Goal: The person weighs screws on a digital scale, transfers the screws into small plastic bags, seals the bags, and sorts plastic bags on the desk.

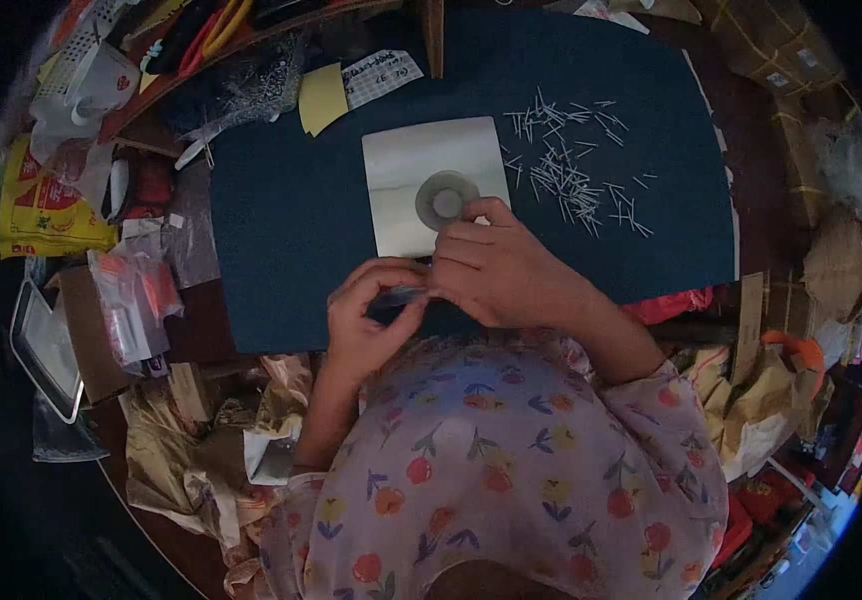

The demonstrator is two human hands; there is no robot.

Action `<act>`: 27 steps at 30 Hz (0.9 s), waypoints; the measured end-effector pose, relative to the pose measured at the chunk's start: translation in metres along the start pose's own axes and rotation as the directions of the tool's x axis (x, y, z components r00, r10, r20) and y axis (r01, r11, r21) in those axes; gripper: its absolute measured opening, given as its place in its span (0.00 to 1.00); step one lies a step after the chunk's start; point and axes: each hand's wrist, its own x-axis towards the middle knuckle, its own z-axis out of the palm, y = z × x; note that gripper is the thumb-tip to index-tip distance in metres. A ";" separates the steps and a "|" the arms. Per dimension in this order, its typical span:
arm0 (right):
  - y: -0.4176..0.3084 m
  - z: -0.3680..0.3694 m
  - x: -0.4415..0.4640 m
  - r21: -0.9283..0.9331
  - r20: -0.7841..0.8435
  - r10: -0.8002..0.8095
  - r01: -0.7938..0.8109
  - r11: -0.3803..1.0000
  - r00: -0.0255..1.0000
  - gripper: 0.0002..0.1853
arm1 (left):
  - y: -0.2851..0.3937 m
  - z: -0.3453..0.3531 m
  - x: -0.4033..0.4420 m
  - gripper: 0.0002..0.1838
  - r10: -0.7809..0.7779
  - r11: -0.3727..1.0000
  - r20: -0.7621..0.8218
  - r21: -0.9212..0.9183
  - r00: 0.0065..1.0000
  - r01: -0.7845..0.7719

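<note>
A white square sheet or plate (pixel 393 170) lies on the dark blue work surface (pixel 291 240). On it sits a round grey object (pixel 431 190) with a paler round centre, like a tape roll or shallow dish; I cannot tell which. My right hand (pixel 506 265) reaches over the sheet's lower right corner, one finger overlapping the round object's edge. Below the sheet, my left hand (pixel 376 310) is curled, thumb and fingertips drawn together. Both hands' fingertips meet close to my body. Whatever they pinch is too small or hidden to name.
Many thin silvery nail-like pins (pixel 566 185) are scattered right of the sheet. Yellow paper slips (pixel 322 99), a handwritten label (pixel 383 76) and a clear bag of small metal pieces (pixel 256 90) lie at the back left. Plastic packets (pixel 136 300) and brown paper (pixel 176 470) crowd the left side.
</note>
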 end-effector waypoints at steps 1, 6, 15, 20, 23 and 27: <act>0.000 0.001 0.000 0.014 -0.021 0.007 -0.007 1.000 1.000 0.06 | 0.004 0.000 0.001 0.08 -0.033 0.999 -0.010 -0.001 0.999 0.033; -0.004 0.001 0.000 0.088 -0.044 0.031 -0.027 0.996 0.999 0.07 | 0.007 0.000 -0.004 0.06 -0.064 0.998 -0.009 -0.009 0.998 0.064; -0.009 -0.002 -0.013 0.199 -0.129 0.017 0.009 0.980 0.992 0.12 | -0.003 -0.019 -0.017 0.06 -0.124 0.932 0.077 -0.333 0.989 0.142; -0.006 0.006 -0.012 0.210 -0.017 0.089 -0.084 0.974 0.996 0.08 | -0.006 -0.038 -0.026 0.07 -0.187 0.934 0.051 -0.301 0.981 0.193; 0.006 -0.002 -0.013 0.217 0.016 0.154 -0.153 0.964 0.988 0.07 | -0.008 -0.074 -0.045 0.07 -0.253 0.897 0.057 -0.360 0.966 0.256; 0.019 -0.002 -0.026 0.094 -0.019 0.285 -0.282 0.955 0.958 0.07 | -0.001 -0.117 -0.077 0.04 -0.553 0.817 -0.024 -0.215 0.833 0.536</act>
